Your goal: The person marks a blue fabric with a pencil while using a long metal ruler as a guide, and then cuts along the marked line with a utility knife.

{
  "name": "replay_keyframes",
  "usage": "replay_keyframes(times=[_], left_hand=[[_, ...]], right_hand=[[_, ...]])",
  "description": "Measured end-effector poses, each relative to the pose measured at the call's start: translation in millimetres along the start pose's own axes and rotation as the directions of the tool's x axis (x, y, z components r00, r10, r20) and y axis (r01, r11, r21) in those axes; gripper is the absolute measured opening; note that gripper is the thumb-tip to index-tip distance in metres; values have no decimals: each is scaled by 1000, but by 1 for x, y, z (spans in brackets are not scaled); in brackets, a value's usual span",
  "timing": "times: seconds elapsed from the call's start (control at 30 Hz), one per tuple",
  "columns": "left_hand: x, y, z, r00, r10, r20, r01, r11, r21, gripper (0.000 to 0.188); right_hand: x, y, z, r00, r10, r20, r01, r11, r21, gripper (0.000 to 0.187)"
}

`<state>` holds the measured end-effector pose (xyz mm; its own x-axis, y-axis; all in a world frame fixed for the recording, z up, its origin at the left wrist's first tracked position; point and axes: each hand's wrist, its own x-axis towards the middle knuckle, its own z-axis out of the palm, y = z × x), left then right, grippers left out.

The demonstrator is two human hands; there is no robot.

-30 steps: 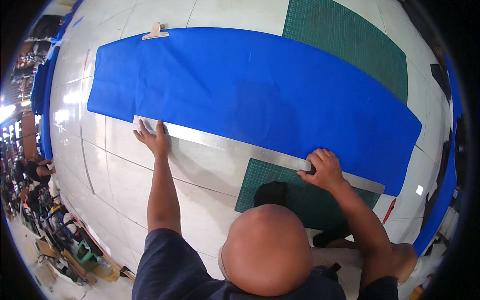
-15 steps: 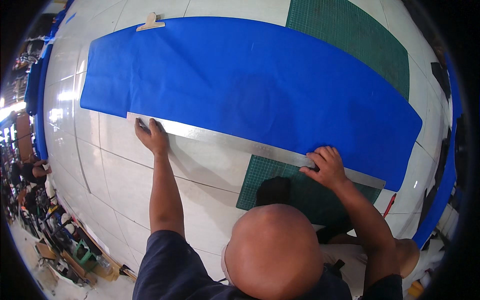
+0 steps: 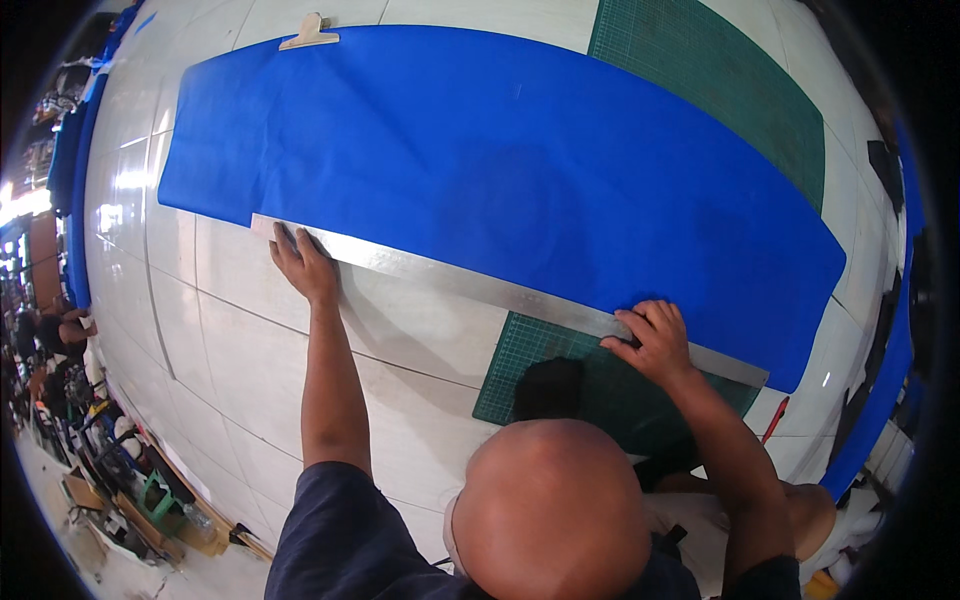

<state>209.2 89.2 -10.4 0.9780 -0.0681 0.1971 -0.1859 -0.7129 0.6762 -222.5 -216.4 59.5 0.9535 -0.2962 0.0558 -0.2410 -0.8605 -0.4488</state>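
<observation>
The ruler (image 3: pixel 450 278) lies along the near edge of the blue sheet (image 3: pixel 520 170) on the tiled floor (image 3: pixel 260 390), its right part over the near mat (image 3: pixel 630 388), while a far mat (image 3: pixel 720 110) shows beyond the sheet. The left hand (image 3: pixel 308 268) rests 2 spread fingertips near the ruler's left end, and the right hand (image 3: pixel 657 342) bends its fingers over it farther right, though whether they grip I cannot tell. A clip (image 3: pixel 310 38) sits at the sheet's far edge, and a red tool (image 3: pixel 775 420) lies right of the near mat.
</observation>
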Motion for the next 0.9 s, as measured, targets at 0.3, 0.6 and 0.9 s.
replay_keyframes(times=[0.3,0.6,0.9], left_hand=[[-3,6,1,1000,21,-8,-20,999,41,72],[-4,10,-2,1000,6,18,-7,999,35,78],[-4,18,-2,1000,-25,14,25,1000,3,73]], right_hand=[[5,1,-2,999,-23,38,22,1000,16,44],[20,9,-6,980,-125,154,122,992,25,42],[23,13,-5,975,-124,185,116,992,56,43]])
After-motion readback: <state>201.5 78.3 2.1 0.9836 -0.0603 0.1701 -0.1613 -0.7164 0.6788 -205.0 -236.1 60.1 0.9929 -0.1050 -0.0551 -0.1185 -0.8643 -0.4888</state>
